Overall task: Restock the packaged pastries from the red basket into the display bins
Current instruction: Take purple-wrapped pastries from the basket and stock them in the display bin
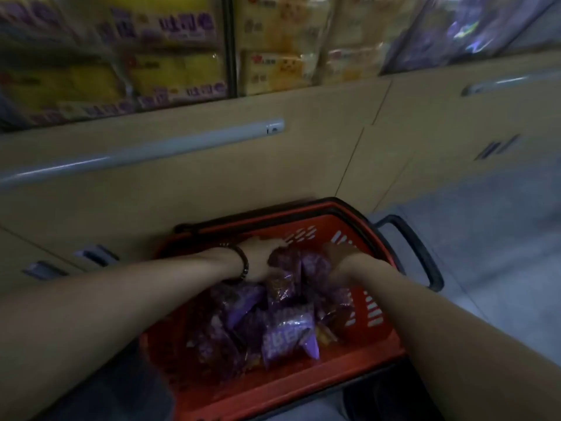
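Note:
A red basket [376,354] with black handles sits on the floor against a beige cabinet. It holds several purple packaged pastries [288,332]. Both my hands are down inside its far end. My left hand [258,259], with a dark bead bracelet on the wrist, presses against a bunch of purple packs [288,268] from the left. My right hand [340,259] closes on the same bunch from the right. The fingertips of both hands are hidden behind the packs. Display bins [170,71] with yellow and purple packaged goods stand above, behind clear fronts.
The beige cabinet [212,177] below the bins has a long pale rail [145,150] and small dark handles. Grey floor [501,253] stretches to the right of the basket. One black basket handle [419,250] sticks out to the right.

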{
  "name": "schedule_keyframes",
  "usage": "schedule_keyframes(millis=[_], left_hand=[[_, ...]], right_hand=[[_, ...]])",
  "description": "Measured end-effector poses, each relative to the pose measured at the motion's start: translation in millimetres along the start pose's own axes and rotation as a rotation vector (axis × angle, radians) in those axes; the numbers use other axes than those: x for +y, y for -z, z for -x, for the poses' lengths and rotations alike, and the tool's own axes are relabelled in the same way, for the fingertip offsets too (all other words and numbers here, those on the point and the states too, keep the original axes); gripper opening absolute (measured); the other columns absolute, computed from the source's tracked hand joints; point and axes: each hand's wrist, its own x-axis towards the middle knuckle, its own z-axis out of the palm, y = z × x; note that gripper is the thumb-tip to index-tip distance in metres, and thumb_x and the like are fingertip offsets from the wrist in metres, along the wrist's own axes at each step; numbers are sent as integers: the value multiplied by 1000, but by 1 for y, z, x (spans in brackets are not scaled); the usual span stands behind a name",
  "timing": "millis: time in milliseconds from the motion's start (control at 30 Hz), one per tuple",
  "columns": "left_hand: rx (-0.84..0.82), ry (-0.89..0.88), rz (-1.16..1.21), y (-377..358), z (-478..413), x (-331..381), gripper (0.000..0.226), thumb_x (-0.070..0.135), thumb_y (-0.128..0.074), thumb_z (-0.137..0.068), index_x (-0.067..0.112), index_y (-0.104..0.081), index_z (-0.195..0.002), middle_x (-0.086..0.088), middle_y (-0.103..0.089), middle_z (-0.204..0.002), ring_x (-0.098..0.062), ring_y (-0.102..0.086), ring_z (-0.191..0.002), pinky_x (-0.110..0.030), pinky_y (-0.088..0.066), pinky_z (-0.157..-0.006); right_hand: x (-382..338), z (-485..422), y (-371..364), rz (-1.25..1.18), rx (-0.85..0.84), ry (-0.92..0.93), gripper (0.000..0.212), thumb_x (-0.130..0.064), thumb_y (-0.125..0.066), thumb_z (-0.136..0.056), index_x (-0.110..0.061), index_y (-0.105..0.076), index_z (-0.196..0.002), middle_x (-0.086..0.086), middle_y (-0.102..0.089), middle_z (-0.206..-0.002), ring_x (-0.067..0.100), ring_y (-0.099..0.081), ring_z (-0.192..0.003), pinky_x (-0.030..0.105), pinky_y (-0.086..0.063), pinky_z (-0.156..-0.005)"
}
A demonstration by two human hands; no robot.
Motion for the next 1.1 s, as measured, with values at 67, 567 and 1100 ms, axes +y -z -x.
schedule_keyframes(millis=[67, 567, 1100], left_hand=[[37, 23, 79, -11, -11, -5, 76, 50, -74, -92, 26, -41, -157, -10, -52, -153, -28, -51, -139, -24, -39, -104], [323, 245, 497, -13, -14, -7, 16, 26, -77, -84, 22, -82, -99, 4, -77, -95, -14, -71, -92, -19, -46, -71], [100, 245, 1351, 31, 29, 4, 62, 72, -78, -76, 31, -75, -122, 3, -71, -132, -21, -66, -121, -51, -51, -108]], right_hand=[[0, -8, -12, 3, 16, -13, 94, -42, -88, -74, -15, -40, -150, 16, -56, -147, 35, -57, -133, 36, -52, -99], [-4, -15, -7, -745, -47, -258, 37, -44, -71, -87, -13, -70, -106, 9, -68, -91, 24, -63, -69, 32, -52, -60], [29, 63, 46, -1357, -256, -36, 33, -37, -53, -78, -10, -62, -95, 13, -65, -87, 29, -61, -67, 34, -47, -66]])
